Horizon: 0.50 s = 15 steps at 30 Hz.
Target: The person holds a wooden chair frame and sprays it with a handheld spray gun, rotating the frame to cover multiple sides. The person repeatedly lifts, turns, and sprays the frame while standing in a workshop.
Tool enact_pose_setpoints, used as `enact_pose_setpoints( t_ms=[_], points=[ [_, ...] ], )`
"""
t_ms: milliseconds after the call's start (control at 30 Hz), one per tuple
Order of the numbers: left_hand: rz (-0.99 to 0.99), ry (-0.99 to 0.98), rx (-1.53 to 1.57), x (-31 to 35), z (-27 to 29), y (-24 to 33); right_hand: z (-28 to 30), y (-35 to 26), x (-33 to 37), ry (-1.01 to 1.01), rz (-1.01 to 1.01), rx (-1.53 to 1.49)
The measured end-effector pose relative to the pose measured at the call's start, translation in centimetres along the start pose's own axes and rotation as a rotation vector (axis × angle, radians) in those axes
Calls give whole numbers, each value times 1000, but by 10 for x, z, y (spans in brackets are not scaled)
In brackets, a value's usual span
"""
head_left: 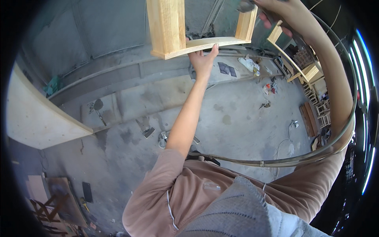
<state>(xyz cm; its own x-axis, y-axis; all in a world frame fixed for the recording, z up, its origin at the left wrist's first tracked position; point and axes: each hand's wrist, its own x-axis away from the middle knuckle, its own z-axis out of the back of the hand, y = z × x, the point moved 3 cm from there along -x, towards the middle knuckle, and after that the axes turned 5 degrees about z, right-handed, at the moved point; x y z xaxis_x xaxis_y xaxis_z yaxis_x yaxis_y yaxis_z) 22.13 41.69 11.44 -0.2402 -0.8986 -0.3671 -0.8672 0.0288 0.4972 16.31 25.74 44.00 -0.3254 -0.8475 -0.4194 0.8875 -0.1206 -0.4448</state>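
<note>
A pale wooden frame (164, 29) hangs in front of me at the top of the view. Its two thick uprights are joined below by a thin rail, and its top is cut off. My left hand (203, 61) grips that rail from underneath, thumb on the near edge and fingers behind. Up at the right, my right hand (282, 14) curls round a dark metal hand tool (246, 5) beside the right upright. It looks like a spray gun, though blurred and partly outside the picture. A hose (260, 163) loops from my waist, round my right arm, towards that hand.
A large pale curved panel (41, 112) juts in at the left. Beyond my arm runs a low grey ledge (154, 89) before a metal wall. Another wooden frame (290, 57) and stacked chair-like frames (323, 112) stand at the right. Boards (65, 193) lie lower left.
</note>
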Motion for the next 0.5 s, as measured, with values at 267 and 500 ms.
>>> enact_pose_setpoints(
  t_ms=[267, 500],
  points=[
    [-22, -51, -378, 78, 23, -53, 24, 73, -78, -367, -300, -111],
    [413, -21, -1058, 231, 241, -91, 63, 139, -91, -165, -342, 469]
  ],
)
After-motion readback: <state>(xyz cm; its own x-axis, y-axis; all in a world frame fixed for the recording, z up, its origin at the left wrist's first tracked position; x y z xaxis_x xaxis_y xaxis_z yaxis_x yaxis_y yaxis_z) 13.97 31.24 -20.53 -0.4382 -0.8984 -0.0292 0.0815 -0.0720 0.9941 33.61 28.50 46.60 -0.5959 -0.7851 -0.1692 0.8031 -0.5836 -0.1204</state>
